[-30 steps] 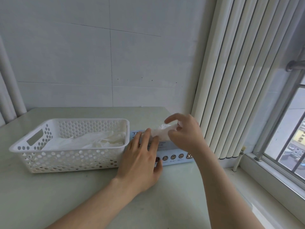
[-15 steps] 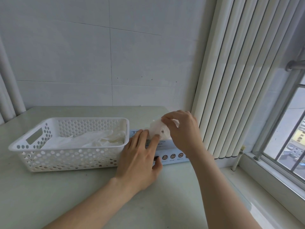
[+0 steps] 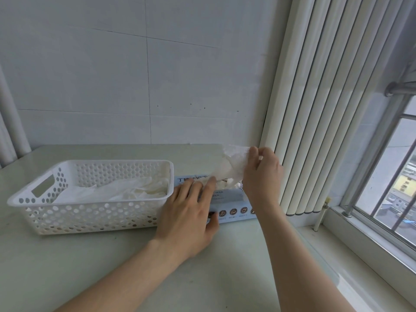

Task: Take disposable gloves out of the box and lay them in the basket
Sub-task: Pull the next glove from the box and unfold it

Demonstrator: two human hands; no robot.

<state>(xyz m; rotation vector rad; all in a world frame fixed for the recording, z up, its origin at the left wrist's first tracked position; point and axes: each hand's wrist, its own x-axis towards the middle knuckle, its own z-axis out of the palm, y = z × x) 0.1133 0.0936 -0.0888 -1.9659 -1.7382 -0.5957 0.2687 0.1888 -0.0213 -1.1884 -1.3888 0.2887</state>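
A pale blue glove box lies on the table, right of a white perforated basket. My left hand presses flat on the box top, fingers straight, thumb on the box's front face. My right hand pinches a white disposable glove and holds it stretched up out of the box opening; the glove's lower end is still in the box. Several white gloves lie inside the basket.
The pale table meets a tiled wall behind. White vertical blind slats hang just right of the box. A window sill and a barred window lie further right. A white pipe stands at the far left.
My right hand has risen and moved right, drawing the glove up out of the box. My left hand stays pressed on the box.
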